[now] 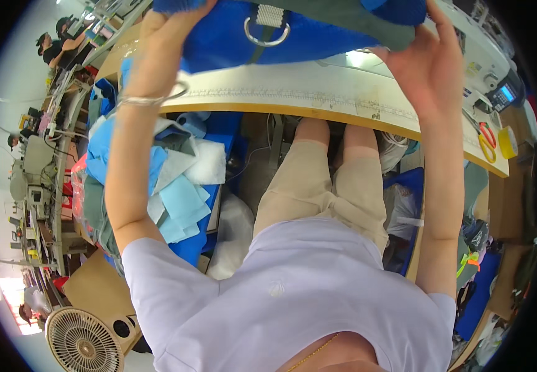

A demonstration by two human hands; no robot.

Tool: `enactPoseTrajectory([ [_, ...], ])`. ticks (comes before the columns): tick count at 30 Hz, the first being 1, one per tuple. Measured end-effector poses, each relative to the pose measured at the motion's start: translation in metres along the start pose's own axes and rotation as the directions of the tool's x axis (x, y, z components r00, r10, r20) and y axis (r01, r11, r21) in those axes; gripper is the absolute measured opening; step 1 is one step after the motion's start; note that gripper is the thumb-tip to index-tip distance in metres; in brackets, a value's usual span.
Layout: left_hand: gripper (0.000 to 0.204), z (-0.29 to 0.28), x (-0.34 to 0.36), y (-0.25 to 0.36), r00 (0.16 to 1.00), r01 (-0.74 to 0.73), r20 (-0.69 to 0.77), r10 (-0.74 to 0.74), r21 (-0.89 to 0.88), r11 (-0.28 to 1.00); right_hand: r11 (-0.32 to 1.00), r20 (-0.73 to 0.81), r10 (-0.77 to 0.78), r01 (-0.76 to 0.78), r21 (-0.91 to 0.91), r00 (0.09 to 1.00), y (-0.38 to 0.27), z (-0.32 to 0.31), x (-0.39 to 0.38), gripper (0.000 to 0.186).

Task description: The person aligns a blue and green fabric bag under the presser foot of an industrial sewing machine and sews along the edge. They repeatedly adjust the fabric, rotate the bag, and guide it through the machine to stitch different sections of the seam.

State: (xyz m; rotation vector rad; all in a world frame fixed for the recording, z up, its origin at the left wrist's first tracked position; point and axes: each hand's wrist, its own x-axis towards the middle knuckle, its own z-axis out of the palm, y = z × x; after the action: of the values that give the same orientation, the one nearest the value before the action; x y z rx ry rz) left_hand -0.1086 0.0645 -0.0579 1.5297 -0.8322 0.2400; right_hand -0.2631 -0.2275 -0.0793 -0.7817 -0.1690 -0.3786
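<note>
Both my hands hold up a blue and grey-green fabric piece [219, 38] above the front of a white sewing table [268, 92]. A metal D-ring [267, 32] on a light webbing loop hangs from its middle. My left hand [172, 28] grips the piece's left end, its fingertips partly cut off by the top edge. On the right end, my right hand [422, 65] pinches the grey-green edge, thumb toward the middle. The fabric's upper part runs out of view.
Orange-handled scissors [487, 142] and a yellow tape roll [508, 142] lie at the table's right end, near a sewing machine's control panel [504, 96]. Light-blue fabric pieces [181, 201] are heaped at left. A fan [85, 344] stands lower left; other people work far left.
</note>
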Motion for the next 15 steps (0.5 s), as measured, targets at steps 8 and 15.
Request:
enactPoseTrajectory([
  [8,0.025,-0.043,-0.034,0.089,0.914,0.401,-0.008,-0.406,0.166,0.901,0.953,-0.095,0.122,-0.089,0.291,0.988,0.081,-0.041,-0.053,0.043],
  [15,0.059,-0.061,-0.144,0.051,0.520,0.712,0.306,-0.797,0.360,0.603,0.456,0.169,0.694,-0.608,0.649,0.700,0.167,-0.043,-0.146,0.058],
])
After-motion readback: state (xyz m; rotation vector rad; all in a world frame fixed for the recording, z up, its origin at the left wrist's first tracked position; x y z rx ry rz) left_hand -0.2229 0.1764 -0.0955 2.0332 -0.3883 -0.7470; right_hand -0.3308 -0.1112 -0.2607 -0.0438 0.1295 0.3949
